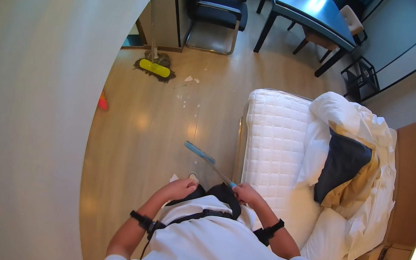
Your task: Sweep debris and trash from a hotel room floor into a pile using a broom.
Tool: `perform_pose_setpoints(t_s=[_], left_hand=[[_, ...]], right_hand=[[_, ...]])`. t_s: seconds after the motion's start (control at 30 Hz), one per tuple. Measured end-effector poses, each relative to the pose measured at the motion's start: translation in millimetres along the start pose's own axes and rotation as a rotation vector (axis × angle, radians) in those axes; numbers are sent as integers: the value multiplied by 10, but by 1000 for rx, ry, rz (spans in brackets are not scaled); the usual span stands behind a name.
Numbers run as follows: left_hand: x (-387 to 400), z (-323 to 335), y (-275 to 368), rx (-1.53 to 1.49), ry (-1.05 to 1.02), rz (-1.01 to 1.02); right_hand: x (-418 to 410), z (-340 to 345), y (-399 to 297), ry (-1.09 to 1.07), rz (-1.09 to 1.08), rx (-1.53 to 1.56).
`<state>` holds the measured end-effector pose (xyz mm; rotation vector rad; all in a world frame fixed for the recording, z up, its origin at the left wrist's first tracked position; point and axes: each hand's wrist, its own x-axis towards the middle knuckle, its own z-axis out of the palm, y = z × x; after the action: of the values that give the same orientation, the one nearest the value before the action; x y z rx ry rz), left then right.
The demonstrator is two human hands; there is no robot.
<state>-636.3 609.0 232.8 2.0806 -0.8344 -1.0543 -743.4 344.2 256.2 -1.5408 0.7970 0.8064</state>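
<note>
My right hand (245, 194) grips the blue end of a long-handled brush (200, 152), whose narrow blue head with dark bristles reaches forward over the wood floor. Left of it, my left hand (183, 188) is held in front of my thigh with its fingers curled; whether anything is inside them cannot be told. A white scrap (174, 178) lies on the floor just beyond this hand. Further ahead, small white scraps (189, 79) are scattered on the floor. A mop (154, 68) with a yellow-green head and dark fringe rests on the floor at the upper left.
A bed with a quilted white mattress (275, 137) and heaped bedding (360, 119) is close on the right. Black chairs (220, 13) and a dark table (313, 6) stand ahead. A pale wall-like surface (38, 100) fills the left side. A red object (103, 102) shows at its edge.
</note>
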Motion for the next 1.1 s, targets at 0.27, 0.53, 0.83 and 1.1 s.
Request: perform_pose_setpoints(t_s=[0.27, 0.53, 0.83, 1.1], left_hand=[[2125, -750, 495, -1390, -375, -663], [4106, -1383, 415, -1606, -257, -594], [5522, -1674, 592, -1774, -184, -621], [6369, -1665, -279, -1713, -269, -790]], right_hand=[[764, -609, -1463, -47, -94, 161], [1992, -1456, -2741, -3, -178, 330], [3510, -2198, -2933, 587, -272, 195], [4389, -2300, -3238, 585, 23, 47]])
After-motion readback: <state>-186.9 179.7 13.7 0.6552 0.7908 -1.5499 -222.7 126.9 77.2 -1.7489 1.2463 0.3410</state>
